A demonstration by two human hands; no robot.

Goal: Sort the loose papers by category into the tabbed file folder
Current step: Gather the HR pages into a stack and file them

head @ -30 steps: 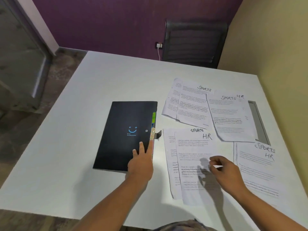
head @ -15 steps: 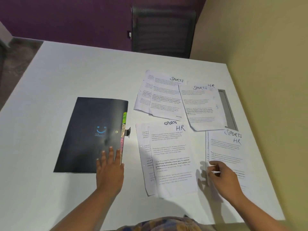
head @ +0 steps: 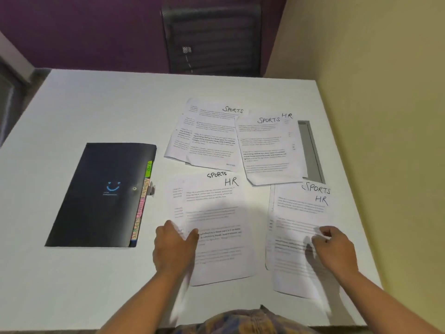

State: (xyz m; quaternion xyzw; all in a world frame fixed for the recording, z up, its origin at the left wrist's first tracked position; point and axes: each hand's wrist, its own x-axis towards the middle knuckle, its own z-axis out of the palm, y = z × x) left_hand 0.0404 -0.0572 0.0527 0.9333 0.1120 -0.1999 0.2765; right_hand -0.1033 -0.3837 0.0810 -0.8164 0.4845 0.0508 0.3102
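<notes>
Lying flat and closed on the left half of the white table, the black folder has its long axis running away from the person, with the far end leaning a little to the right. Its smiley print faces up. The coloured tabs run along its right edge and point toward the papers.

There are four loose piles to its right, with headings SPORTS and HR showing. The far stack and far-right stack overlap. The middle stack sits just beside the folder, and the right stack is near the table's right edge.

The left hand grips the left edge of the middle stack, thumb on top and fingers curled at the edge. It is blurred. The right hand has its fingers curled narrow, pinching a crumpled bit of the top sheet of the right stack.

Half a second ago the left hand lay flat on the folder's near right corner. It is now off the folder and on the papers. The right hand was at the left edge of the right stack and is now further in, over the sheet. Folder and piles have not moved.

A dark chair stands behind the table.
</notes>
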